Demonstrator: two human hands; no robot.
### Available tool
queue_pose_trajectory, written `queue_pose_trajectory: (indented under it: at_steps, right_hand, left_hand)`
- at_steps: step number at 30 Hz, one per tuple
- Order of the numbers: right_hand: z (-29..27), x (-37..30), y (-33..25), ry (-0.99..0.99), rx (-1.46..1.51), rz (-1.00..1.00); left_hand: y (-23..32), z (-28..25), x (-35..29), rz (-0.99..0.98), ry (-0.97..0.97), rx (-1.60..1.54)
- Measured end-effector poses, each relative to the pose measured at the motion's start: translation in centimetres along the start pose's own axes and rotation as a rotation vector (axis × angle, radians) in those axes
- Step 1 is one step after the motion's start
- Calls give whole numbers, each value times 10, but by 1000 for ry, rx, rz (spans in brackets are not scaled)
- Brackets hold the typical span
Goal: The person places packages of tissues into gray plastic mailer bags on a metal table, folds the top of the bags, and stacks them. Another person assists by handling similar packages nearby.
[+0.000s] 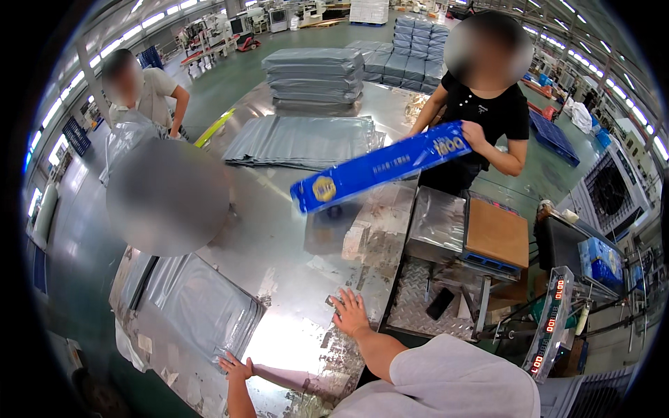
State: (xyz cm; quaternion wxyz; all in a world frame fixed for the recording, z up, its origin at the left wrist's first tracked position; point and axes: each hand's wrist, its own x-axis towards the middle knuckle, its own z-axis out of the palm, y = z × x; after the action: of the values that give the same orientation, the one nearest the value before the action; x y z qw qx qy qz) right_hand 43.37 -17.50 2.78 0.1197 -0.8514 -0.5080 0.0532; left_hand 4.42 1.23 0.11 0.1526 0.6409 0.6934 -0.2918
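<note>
My left hand rests at the near corner of a stack of grey plastic sheets or bags, its fingers spread. My right hand lies on the worn metal table, palm down with fingers apart and nothing in it. Across the table a co-worker in a black top holds up a long blue printed plastic pack or film, slanting over the tabletop. Behind it lies a flat pile of grey plastic sheets.
Bundled grey stacks stand at the table's far end. On the right are a metal box, a scale with a brown top, a black phone and a red digit display. Another person stands far left; a blurred patch hides the left side.
</note>
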Motion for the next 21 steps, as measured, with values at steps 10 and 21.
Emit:
queue_pose_trajectory:
  at_steps: [10, 21]
  right_hand:
    - [4, 0, 1, 25, 6, -10]
    - [0, 0, 1, 32, 17, -9]
  left_hand:
    - [8, -15, -17, -12, -14, -6]
    - [8, -15, -18, -10, -8, 5]
